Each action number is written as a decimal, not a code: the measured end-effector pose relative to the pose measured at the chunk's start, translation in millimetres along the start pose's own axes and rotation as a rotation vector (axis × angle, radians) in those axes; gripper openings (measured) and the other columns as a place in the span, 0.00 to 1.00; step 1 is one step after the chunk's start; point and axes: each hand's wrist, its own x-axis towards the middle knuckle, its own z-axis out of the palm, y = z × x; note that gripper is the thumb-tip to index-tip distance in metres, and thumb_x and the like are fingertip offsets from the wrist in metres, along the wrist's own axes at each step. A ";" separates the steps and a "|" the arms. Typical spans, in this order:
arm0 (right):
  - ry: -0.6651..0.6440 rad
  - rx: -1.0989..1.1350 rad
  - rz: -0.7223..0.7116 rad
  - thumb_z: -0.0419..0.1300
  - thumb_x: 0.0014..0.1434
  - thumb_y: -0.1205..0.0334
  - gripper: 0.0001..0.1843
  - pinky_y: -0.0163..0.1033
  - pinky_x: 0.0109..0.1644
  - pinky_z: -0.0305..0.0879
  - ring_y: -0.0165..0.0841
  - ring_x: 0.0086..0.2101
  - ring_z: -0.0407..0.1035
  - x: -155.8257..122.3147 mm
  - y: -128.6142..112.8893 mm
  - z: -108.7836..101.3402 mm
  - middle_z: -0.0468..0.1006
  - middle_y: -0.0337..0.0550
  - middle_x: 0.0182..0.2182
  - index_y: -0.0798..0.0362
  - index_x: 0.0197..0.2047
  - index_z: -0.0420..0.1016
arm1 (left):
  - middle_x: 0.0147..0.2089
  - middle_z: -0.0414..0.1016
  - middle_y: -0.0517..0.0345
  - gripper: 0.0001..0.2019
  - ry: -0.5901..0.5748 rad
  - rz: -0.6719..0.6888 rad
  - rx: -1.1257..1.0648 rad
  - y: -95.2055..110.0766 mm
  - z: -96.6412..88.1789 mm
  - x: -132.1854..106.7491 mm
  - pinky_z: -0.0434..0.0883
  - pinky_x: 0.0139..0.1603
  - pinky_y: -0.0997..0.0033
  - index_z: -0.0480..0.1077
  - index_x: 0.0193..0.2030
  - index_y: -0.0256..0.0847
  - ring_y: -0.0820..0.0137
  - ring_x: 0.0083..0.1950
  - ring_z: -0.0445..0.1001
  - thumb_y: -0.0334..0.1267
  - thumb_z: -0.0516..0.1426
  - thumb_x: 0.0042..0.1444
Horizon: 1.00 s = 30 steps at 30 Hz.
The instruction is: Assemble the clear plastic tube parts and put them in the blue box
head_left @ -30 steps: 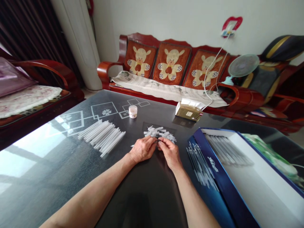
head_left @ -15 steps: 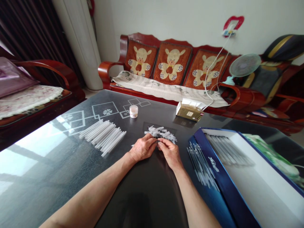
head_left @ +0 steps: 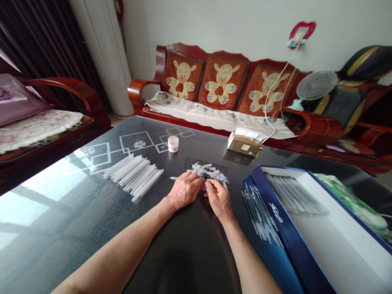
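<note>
My left hand point(head_left: 186, 189) is closed round a slim whitish pen barrel point(head_left: 173, 178), whose pointed end sticks out to the left past the knuckles. Close beside it, my right hand point(head_left: 218, 197) has thumb and forefinger pinched together at the other end; what is between them is too small to make out. Just beyond both hands lies a heap of short white and black pen pieces point(head_left: 209, 170), partly hidden by the fingers. To the left is a row of long white pen barrels point(head_left: 133, 174). Thin dark-tipped pen refills point(head_left: 260, 214) lie at the right.
A blue box point(head_left: 283, 228) with a white inside stands at the right, holding a row of grey pens or refills point(head_left: 295, 194). Farther back on the dark table point(head_left: 92, 216) are a small white tub point(head_left: 173, 144) and a tissue box point(head_left: 244, 143).
The barrel's pointed end has risen slightly beside my left hand. My right hand's fingers have shifted a little and turned, staying close to the left hand.
</note>
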 end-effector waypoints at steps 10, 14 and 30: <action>0.042 -0.122 -0.046 0.53 0.60 0.47 0.18 0.43 0.34 0.67 0.39 0.27 0.71 0.7 -0.8 -3.7 0.76 0.43 0.23 0.47 0.27 0.73 | 0.36 0.73 0.51 0.14 -0.011 0.023 -0.032 -1.0 1.9 0.0 0.69 0.42 0.64 0.72 0.45 0.38 0.67 0.37 0.70 0.38 0.47 0.66; -0.012 -0.099 -0.071 0.58 0.57 0.52 0.11 0.43 0.36 0.68 0.40 0.32 0.73 0.6 1.6 -5.4 0.79 0.43 0.29 0.48 0.38 0.74 | 0.36 0.73 0.51 0.14 -0.001 0.011 -0.035 -3.3 3.7 -1.5 0.70 0.43 0.64 0.72 0.45 0.38 0.66 0.38 0.70 0.38 0.47 0.65; -0.027 -0.115 -0.049 0.57 0.57 0.51 0.12 0.41 0.32 0.66 0.37 0.27 0.70 2.3 -1.2 -7.0 0.77 0.41 0.25 0.49 0.37 0.74 | 0.35 0.73 0.51 0.14 -0.021 0.014 -0.052 -2.3 2.9 -1.6 0.70 0.42 0.64 0.73 0.44 0.37 0.66 0.37 0.69 0.38 0.47 0.65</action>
